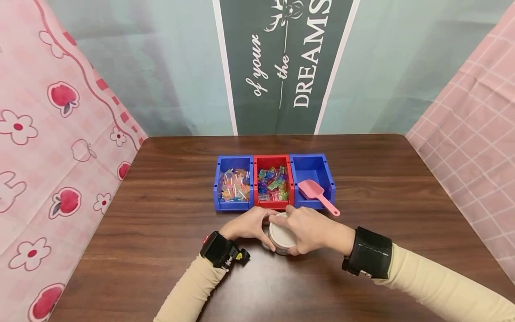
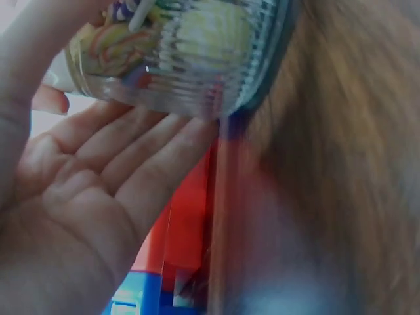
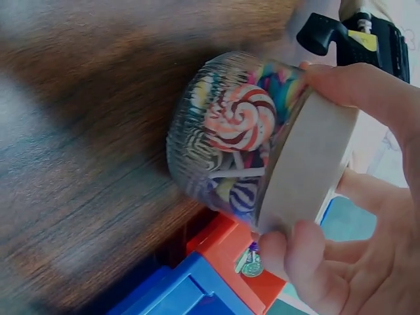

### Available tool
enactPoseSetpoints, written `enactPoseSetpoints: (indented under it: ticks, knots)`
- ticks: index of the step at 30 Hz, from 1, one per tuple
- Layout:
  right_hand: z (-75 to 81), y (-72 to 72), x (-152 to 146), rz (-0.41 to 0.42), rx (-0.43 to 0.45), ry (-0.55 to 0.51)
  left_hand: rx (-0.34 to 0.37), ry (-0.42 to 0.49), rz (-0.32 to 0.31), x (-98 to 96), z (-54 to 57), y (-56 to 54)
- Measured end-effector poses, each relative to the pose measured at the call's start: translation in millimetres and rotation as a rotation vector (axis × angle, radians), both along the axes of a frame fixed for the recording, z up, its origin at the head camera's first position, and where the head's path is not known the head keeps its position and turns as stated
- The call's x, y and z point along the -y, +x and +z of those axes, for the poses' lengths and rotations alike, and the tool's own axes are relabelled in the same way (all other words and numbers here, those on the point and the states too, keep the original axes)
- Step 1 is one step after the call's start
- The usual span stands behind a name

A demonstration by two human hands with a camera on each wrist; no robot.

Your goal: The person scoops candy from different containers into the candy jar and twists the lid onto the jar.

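Observation:
A clear ribbed glass jar (image 3: 230,138) holding swirled lollipops stands on the table, with a pale round lid (image 1: 282,235) on top. My left hand (image 1: 251,225) holds the jar's side between thumb and fingers; the left wrist view shows the fingers (image 2: 131,141) along the glass. From the right, my right hand (image 1: 309,228) grips the lid's rim, thumb and fingertips spread around it. Just beyond the hands is a red bin (image 1: 273,205) of colourful wrapped candies.
Left of the red bin, a blue bin (image 1: 234,205) holds small pastel pieces with white sticks. Another blue bin (image 1: 310,162) on the right holds a pink scoop (image 1: 315,191), its handle over the front edge. The brown table (image 1: 161,214) ends at a curtain behind.

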State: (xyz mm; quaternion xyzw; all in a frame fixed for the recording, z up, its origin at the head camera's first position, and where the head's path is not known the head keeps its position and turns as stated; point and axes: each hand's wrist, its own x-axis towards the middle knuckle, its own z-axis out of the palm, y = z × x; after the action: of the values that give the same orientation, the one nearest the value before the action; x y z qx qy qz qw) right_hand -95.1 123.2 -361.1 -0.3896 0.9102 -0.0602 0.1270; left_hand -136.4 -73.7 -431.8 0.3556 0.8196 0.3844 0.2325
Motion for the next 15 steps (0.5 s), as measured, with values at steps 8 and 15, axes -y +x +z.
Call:
enactPoseSetpoints:
  ticks: [8,15]
  knots:
    - [-5.2,-0.9,-3.1,-0.010,-0.050,0.023,0.024,-0.017,-0.027,0.9,1.0,-1.8]
    - [-12.9,-0.3,-8.9,-0.003,-0.076,0.026,0.028,-0.016,-0.043,-1.3,-2.0,-2.1]
